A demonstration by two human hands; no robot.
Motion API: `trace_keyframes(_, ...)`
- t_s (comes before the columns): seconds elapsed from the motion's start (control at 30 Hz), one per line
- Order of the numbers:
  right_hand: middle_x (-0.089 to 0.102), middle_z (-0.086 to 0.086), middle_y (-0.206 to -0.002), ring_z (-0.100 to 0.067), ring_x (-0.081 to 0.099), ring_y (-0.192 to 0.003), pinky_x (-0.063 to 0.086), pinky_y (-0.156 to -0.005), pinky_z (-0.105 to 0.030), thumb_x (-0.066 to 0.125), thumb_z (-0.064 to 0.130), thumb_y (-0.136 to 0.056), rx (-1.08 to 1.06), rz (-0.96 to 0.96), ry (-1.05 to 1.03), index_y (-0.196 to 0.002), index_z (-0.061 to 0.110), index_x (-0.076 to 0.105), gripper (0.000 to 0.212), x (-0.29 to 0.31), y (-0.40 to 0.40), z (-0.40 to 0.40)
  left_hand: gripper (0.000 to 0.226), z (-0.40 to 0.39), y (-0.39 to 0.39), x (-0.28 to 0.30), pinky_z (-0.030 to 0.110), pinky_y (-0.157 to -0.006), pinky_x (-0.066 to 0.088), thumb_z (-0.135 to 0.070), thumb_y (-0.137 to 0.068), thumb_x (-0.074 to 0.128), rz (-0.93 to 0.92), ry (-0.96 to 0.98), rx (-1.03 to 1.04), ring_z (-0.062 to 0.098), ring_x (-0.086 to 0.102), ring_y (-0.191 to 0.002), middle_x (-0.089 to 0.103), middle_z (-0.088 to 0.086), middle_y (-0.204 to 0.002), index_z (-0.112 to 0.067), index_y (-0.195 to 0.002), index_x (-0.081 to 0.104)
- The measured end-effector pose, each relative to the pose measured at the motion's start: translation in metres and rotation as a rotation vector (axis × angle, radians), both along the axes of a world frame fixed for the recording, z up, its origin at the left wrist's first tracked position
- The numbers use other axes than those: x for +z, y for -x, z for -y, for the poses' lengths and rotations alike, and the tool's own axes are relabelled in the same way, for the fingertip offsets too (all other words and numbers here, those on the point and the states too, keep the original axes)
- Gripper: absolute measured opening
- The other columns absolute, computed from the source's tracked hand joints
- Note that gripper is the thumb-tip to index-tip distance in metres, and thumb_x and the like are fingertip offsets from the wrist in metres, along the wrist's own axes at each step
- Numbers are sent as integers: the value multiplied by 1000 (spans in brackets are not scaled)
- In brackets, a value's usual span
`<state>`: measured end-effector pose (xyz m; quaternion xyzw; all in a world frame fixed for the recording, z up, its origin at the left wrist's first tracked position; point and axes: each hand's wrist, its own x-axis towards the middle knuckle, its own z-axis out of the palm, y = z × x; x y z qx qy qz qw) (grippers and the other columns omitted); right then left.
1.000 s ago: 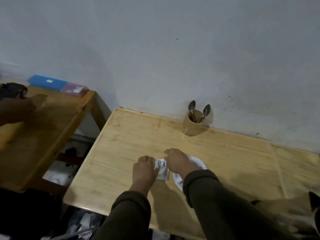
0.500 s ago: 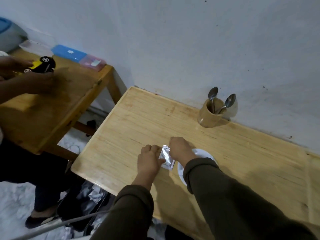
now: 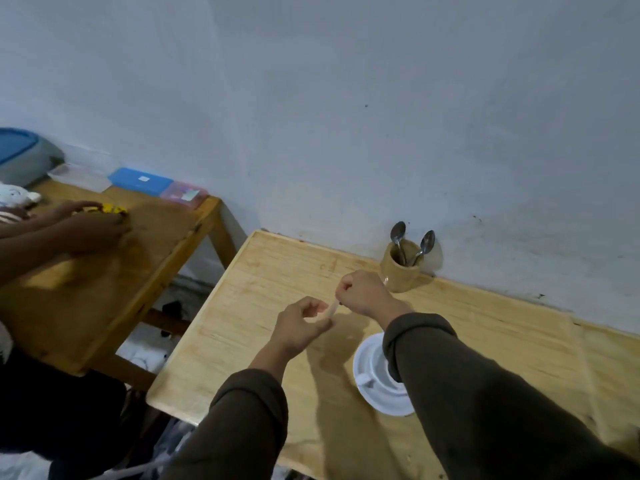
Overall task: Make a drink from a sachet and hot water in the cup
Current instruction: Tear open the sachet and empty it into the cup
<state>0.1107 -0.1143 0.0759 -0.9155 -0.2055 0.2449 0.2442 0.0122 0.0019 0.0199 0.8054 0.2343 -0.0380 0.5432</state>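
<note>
1. Head view. Landmark: white cup [image 3: 375, 370] on its saucer [image 3: 388, 403], near the front edge of the light wooden table [image 3: 485, 348]. The right sleeve crosses over the cup's far side, so its inside is not visible; contents cannot be told.

2. Sachet [image 3: 332, 309]: held in the air, beyond and left of the cup, seen nearly edge-on as a thin pale strip. Not over the cup mouth.

3. Left hand [image 3: 301, 327]: thumb and forefinger pinching the sachet's lower end, other fingers curled. Right hand [image 3: 363, 294]: fingers closed, pinching the upper end. Both hands are left of and beyond the cup, clear of the tabletop.

4. Judgement: the step in hand looks like tearing the sachet open. No opening can be made out yet.

5. Risk A: a sudden tear here would spill powder on bare wood, since the sachet is beside the cup and not above it.

6. Risk B: the right forearm hangs just over the cup; a jerk as the foil gives could knock cup or saucer toward the table's front edge.

7. Risk C: a tear running down the side instead of across the top would make pouring messy.

8. Beyond the cup, against the wall: a tan holder [image 3: 400, 271] with two spoons [image 3: 424, 245], within reach for stirring. No kettle or hot-water source is visible.
</note>
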Motion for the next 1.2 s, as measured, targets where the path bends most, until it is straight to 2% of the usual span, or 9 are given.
trace_keyframes(0.07,59,4,-67,-11,50,-61,32,-51,-16,54,15,-79,-26,23,-46,-51,23,56,30,17,2,4,28,-8,-6,17,26,-87,41,-22,-80,71,-3,57,-75,9,55,-104,63,-5,-108,-20,-107,65)
trace_keyframes(0.17,61,5,-72,-15,57,-75,45,-66,-24,57,10,-77,-17,36,-66,-66,19,68,17,37,5,12,40,-16,-15,41,34,-102,41,-16,-87,55,29,80,-133,18,48,-126,57,2,-131,-20,-126,58)
trace_keyframes(0.27,63,7,-71,-14,60,-75,53,-77,-32,61,7,-76,-44,-11,-124,-64,24,66,21,51,11,19,40,-19,-22,56,38,-111,38,-22,-93,50,76,7,-204,19,45,-132,52,1,-140,-21,-133,52)
trace_keyframes(0.33,62,5,-68,-15,58,-70,52,-75,-32,64,5,-77,-83,-32,-172,-65,23,62,22,57,15,21,32,-18,-27,62,40,-105,43,-29,-93,51,93,-32,-284,22,56,-118,63,5,-125,-19,-121,62)
trace_keyframes(0.43,61,0,-65,-14,56,-64,52,-71,-33,68,2,-75,-182,-65,-256,-82,17,61,18,59,23,25,20,-14,-30,66,41,-84,52,-34,-88,53,118,11,-323,24,60,-84,65,8,-83,-20,-80,66)
trace_keyframes(0.57,62,1,-66,-10,57,-63,45,-60,-20,69,6,-77,-275,-64,-273,-103,20,63,30,58,35,30,29,-8,-30,61,34,-74,46,-26,-94,49,155,-80,-370,21,55,-80,63,8,-87,-4,-88,67)
trace_keyframes(0.73,59,-1,-69,-15,54,-71,43,-64,-20,71,8,-78,-336,49,-309,-86,10,68,8,50,42,33,23,-3,-31,62,28,-68,39,-23,-93,53,180,-112,-439,16,52,-76,62,5,-82,-7,-85,67)
trace_keyframes(1.03,57,-3,-79,-16,49,-73,37,-62,-18,63,-3,-77,-341,254,-307,-77,4,66,8,46,36,40,29,26,-42,67,26,-62,36,-13,-92,47,118,117,-299,14,46,-69,55,-1,-69,-20,-66,56)
trace_keyframes(1.2,52,-2,-79,-14,46,-69,34,-59,-12,60,-6,-77,-279,360,-330,-80,-2,65,7,37,38,51,27,43,-42,67,23,-57,42,-16,-96,40,79,195,-266,8,50,-55,54,0,-63,-16,-76,58)
